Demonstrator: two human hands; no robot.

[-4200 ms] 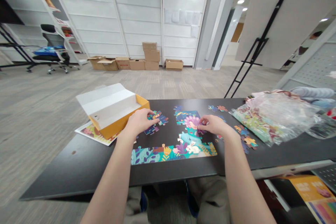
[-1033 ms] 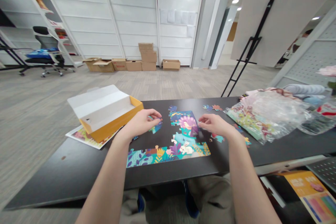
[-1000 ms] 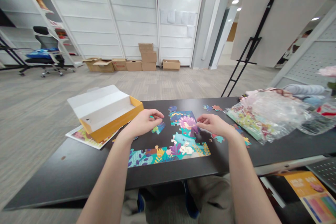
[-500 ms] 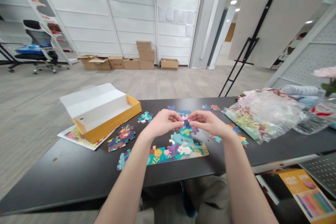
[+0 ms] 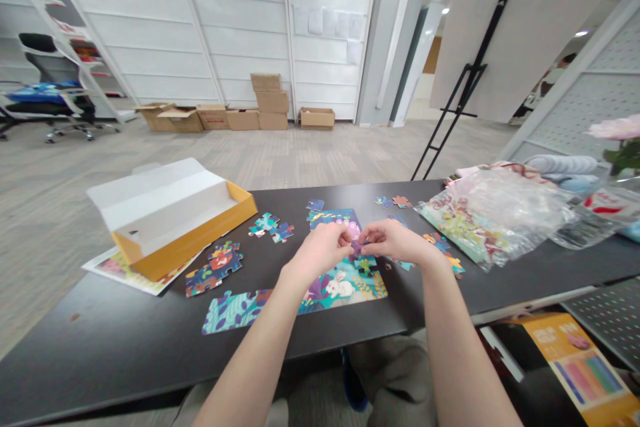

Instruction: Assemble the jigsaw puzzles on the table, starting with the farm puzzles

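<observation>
My left hand (image 5: 325,243) and my right hand (image 5: 395,240) meet over a partly joined jigsaw puzzle on the table. Both have thumb and fingers pinched on a small purple puzzle piece (image 5: 356,250), mostly covered by the fingertips. Behind them lies a joined blue section with a pink figure (image 5: 330,217). In front, a teal strip shows a white rabbit (image 5: 340,285), partly hidden by my left forearm. A leafy teal section (image 5: 233,312) extends to the left. A green-figured piece (image 5: 365,265) sits just below my right fingertips.
Loose puzzle pieces (image 5: 270,223) and a joined cluster (image 5: 215,269) lie left, near an open yellow box (image 5: 190,240) on a printed sheet. More pieces (image 5: 394,201) lie behind and right. A plastic bag (image 5: 500,213) covers the table's right side. An easel (image 5: 465,87) stands beyond.
Both hands have come slightly lower and closer to the puzzle with the piece between them. The view has shifted right, uncovering more of the blue section and the leafy strip.
</observation>
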